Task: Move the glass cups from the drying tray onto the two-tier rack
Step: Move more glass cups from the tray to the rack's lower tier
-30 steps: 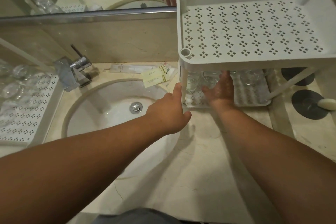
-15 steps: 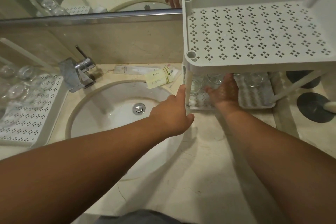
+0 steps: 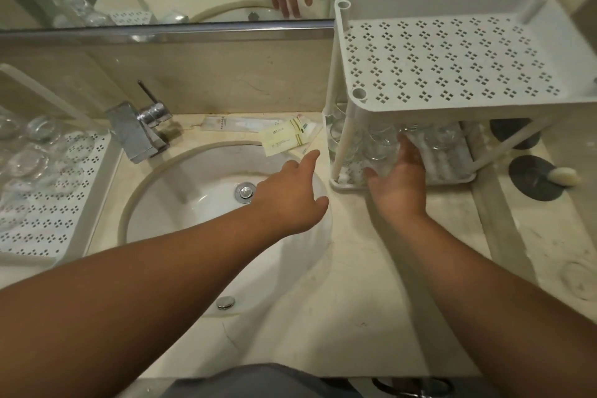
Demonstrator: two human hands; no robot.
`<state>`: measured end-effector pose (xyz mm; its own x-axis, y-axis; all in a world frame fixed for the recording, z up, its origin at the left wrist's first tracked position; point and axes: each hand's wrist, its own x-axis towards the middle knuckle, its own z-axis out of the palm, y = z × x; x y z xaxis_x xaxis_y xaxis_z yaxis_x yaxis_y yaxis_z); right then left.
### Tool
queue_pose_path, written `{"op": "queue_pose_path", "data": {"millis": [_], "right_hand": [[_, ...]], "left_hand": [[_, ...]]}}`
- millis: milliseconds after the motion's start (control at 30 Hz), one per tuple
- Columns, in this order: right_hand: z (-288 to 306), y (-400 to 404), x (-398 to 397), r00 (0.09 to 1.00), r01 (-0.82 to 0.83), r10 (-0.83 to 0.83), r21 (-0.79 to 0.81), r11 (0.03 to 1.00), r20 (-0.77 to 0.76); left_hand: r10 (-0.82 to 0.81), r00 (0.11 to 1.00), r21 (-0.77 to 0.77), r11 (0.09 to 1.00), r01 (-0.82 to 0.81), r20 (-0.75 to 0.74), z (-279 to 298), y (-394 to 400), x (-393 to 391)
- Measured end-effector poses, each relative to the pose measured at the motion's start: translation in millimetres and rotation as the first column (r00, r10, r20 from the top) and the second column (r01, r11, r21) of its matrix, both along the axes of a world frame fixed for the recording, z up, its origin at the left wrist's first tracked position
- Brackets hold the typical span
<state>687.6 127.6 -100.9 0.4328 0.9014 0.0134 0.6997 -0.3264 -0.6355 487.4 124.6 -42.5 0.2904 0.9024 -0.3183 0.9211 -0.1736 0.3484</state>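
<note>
Right hand [image 3: 399,186] lies open against glass cups [image 3: 376,144] on the rack's lower tier [image 3: 452,176].

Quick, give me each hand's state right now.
Left hand: open, empty, index finger extended, above the sink.
Right hand: open, at the glass cups on the rack's lower tier; a grip cannot be told.

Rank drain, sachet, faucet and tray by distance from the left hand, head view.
From the left hand:
1. Drain, just left of the hand in the sink.
2. Sachet, beyond the fingertips on the counter.
3. Faucet, behind the sink on the left.
4. Tray, far left, glasses still on it.
</note>
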Motion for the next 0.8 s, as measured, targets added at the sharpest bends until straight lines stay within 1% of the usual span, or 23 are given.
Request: {"op": "queue_pose_path", "data": {"millis": [100,200,333,500,567,633,700,800], "right_hand": [[12.0,-30.2,-24.8,1.0,0.001,0.0,0.061,0.998,-0.015],[20.7,-53.9,-53.8,1.0,-0.006,0.005,0.061,0.998,0.015],[29.1,-75.8,-94.6,0.999,-0.017,0.019,0.071,0.997,-0.034],[38.7,-90.7,-148.6,0.992,-0.127,0.126,0.075,0.989,0.023],[43.6,-92.8,-174.1,0.982,-0.189,0.185,0.08,0.979,0.046],[48.9,-91.9,-201.6,0.963,-0.266,0.26,0.084,0.96,0.074],[55.2,-87.9,-230.3,0.939,-0.338,0.332,0.07,0.939,0.086],[67.2,-78.2,-275.5,0.897,-0.438,0.433,0.055,0.897,0.084]], "left_hand": [[0.011,0.999,-0.002,1.0,-0.011,0.034,6.3,-4.8,-22.1],[0.012,1.0,0.014,1.0,-0.012,0.023,11.7,-10.3,-50.4],[0.012,1.0,0.03,0.999,-0.013,0.025,16.5,-16.6,-96.4],[0.003,1.0,0.07,0.998,-0.003,-0.008,26.9,-24.3,-159.5],[0.015,0.999,0.084,0.996,-0.012,-0.03,31.7,-26.7,-185.1],[0.032,0.998,0.131,0.991,-0.025,-0.05,37.4,-28.9,-210.5],[0.062,0.997,0.175,0.983,-0.056,-0.034,45.5,-32.0,-234.5],[0.117,0.993,0.195,0.974,-0.119,0.019,62.2,-35.3,-271.4]]}}
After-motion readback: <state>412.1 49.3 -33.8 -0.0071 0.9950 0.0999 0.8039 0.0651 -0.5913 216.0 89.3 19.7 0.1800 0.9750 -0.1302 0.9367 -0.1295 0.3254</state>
